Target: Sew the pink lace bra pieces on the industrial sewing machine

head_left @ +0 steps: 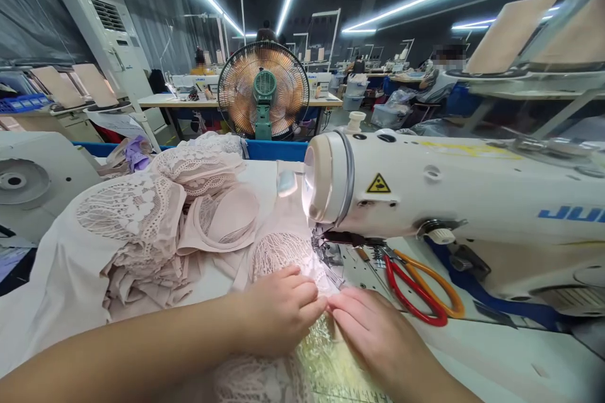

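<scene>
Standing far off, just right of centre, clear plastic boxes (pixel 354 89) hold pale stuff too small to make out; a blue basket (pixel 23 103) sits at the far left, its contents unclear. The lace piece (pixel 278 252) lies at the centre, reaching from under both hands to the presser foot (pixel 319 242) of the sewing machine (pixel 454 182). The left hand (pixel 286 310) rests over its near part with fingers bent; whether they grip it I cannot tell. The right hand (pixel 373 330) pinches its near right edge, fingertips meeting the left hand's. To the left, a heap of lace garments (pixel 137 208) spreads beside the piece, with a moulded cup (pixel 231 217) on its right side. Just right of the needle area lie a red handle (pixel 390 274) and an orange handle (pixel 456 303), close to the right hand. The machine's head blocks the table behind it, and a fan (pixel 265 85) stands at the far centre, hiding part of a far table (pixel 158 101)
</scene>
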`<state>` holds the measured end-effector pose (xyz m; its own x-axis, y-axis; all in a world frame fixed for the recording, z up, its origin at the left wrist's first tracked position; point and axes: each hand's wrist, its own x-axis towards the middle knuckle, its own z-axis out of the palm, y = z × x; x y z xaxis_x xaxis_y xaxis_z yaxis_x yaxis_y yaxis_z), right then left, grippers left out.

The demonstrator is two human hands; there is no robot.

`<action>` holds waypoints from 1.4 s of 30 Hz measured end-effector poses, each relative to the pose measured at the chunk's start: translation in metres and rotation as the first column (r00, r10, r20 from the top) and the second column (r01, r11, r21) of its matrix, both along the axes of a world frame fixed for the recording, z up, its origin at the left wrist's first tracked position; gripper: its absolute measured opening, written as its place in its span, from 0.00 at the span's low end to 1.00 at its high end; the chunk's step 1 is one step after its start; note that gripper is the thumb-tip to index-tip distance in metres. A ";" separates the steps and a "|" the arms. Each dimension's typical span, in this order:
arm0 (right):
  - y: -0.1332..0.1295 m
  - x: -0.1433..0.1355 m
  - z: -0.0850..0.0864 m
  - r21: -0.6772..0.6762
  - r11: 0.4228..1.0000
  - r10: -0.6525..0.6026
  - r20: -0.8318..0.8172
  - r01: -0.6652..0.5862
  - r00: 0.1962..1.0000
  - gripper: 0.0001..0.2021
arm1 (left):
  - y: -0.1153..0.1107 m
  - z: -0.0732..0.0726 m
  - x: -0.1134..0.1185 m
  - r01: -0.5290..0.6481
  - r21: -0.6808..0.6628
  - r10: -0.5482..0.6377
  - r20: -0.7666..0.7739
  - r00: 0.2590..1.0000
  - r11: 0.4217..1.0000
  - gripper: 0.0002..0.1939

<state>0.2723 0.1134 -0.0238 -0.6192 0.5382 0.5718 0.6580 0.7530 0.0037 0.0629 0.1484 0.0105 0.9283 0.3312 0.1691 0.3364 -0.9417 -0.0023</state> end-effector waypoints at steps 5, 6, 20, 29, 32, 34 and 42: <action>0.002 -0.002 0.001 0.047 0.998 -0.048 0.033 0.046 0.998 0.14 | 0.017 -0.002 -0.004 0.049 0.008 -0.049 0.009 0.999 0.999 0.09; 0.003 -0.003 0.001 0.049 0.997 -0.057 0.047 0.055 0.997 0.14 | 0.020 -0.002 -0.004 0.057 0.008 -0.057 0.015 0.998 0.998 0.09; 0.014 -0.015 0.000 0.048 0.986 -0.165 0.220 0.158 0.961 0.17 | 0.059 -0.005 -0.008 0.024 -0.064 -0.025 -0.017 1.000 0.998 0.14; 0.012 -0.012 -0.003 0.005 0.985 -0.170 0.217 0.173 0.961 0.17 | 0.079 -0.010 -0.006 -0.012 -0.090 0.011 -0.003 1.000 0.996 0.09; 0.012 -0.012 -0.002 0.009 0.988 -0.156 0.204 0.157 0.966 0.18 | 0.081 -0.010 -0.005 -0.002 -0.071 0.003 0.003 1.000 0.998 0.08; 0.012 -0.012 0.000 0.016 0.988 -0.153 0.197 0.153 0.968 0.18 | 0.082 -0.009 -0.005 0.013 -0.050 -0.014 -0.005 1.000 0.999 0.09; 0.010 -0.012 -0.001 0.041 0.989 -0.146 0.157 0.141 0.977 0.23 | 0.092 -0.006 -0.006 0.010 0.024 -0.008 -0.067 0.998 1.000 0.09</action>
<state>0.2605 0.1239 -0.0252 -0.6212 0.6122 0.4893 0.7482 0.6490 0.1378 0.0570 0.2403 0.0046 0.9406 0.3195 0.1149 0.3265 -0.9440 -0.0475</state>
